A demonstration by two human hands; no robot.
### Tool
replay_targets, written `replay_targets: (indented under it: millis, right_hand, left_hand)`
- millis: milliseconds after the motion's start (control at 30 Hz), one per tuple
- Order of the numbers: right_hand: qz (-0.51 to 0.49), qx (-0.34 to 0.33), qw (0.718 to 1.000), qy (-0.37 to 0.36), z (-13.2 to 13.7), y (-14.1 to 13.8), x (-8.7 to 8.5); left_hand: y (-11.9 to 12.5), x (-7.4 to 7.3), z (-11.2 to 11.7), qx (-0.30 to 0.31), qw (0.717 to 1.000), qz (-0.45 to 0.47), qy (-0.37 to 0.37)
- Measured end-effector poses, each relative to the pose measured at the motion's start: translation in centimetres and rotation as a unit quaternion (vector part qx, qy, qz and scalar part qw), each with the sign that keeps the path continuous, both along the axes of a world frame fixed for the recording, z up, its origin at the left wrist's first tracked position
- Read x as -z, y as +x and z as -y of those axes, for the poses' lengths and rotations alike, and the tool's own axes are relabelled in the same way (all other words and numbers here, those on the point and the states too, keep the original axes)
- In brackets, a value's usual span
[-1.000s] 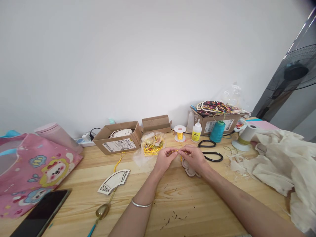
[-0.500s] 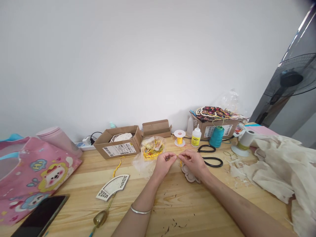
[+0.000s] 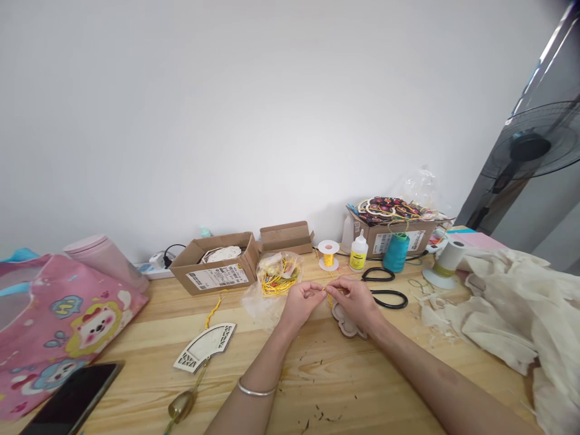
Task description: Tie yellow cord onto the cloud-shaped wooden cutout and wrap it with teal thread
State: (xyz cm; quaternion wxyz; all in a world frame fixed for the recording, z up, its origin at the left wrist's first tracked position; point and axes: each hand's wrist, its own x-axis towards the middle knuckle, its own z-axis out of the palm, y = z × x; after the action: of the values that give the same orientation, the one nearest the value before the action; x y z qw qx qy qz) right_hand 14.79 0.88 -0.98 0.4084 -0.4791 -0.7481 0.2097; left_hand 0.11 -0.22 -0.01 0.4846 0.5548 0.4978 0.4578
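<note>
Left grip (image 3: pixel 299 305): I have its thumb and forefinger pinched on a thin yellow cord (image 3: pixel 330 301), its fingertips meeting those of the other hand.
Right grip (image 3: pixel 356 299): I hold it clenched on the same cord, just beside the left.
Yellow cord: stretched briefly between both sets of fingertips, a length hanging toward a pale cloud-shaped piece (image 3: pixel 348 324).
Cloud-shaped piece: flat on the wooden surface (image 3: pixel 344 371), partly hidden from me by the right hand.
Behind the hands: a spool (image 3: pixel 328 260) of yellow cord stands near a white bottle (image 3: pixel 358 254) and a teal thread cone (image 3: pixel 396 254).
Black-handled scissors (image 3: pixel 390 299): beside the right hand, blades hidden.
Fan-shaped piece (image 3: pixel 206 347): to the left, well apart from both hands.
</note>
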Motion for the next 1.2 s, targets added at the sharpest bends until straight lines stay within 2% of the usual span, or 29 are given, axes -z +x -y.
replay_targets:
  millis: [300, 633, 900, 1033, 1200]
  right_hand:
    - [-0.011, 0.006, 1.0, 0.011, 0.2, 0.0, -0.2]
    - [-0.037, 0.022, 0.999, -0.01, 0.1, -0.1, -0.2]
    - [-0.112, 0.029, 0.992, -0.059, 0.0, -0.2, -0.5]
    - [-0.182, 0.026, 0.979, -0.089, 0.1, -0.3, -1.0]
    - [-0.243, 0.055, 0.962, -0.114, 0.0, -0.1, -1.5]
  left_hand:
    - [0.1, -0.3, 0.1, -0.004, 1.0, -0.012, -0.014]
    - [0.1, -0.4, 0.1, -0.016, 1.0, -0.014, -0.016]
    - [0.0, -0.1, 0.0, -0.009, 1.0, -0.016, -0.008]
    - [0.0, -0.5, 0.2, -0.014, 1.0, -0.014, -0.019]
    - [0.2, -0.8, 0.3, -0.02, 1.0, 0.002, -0.02]
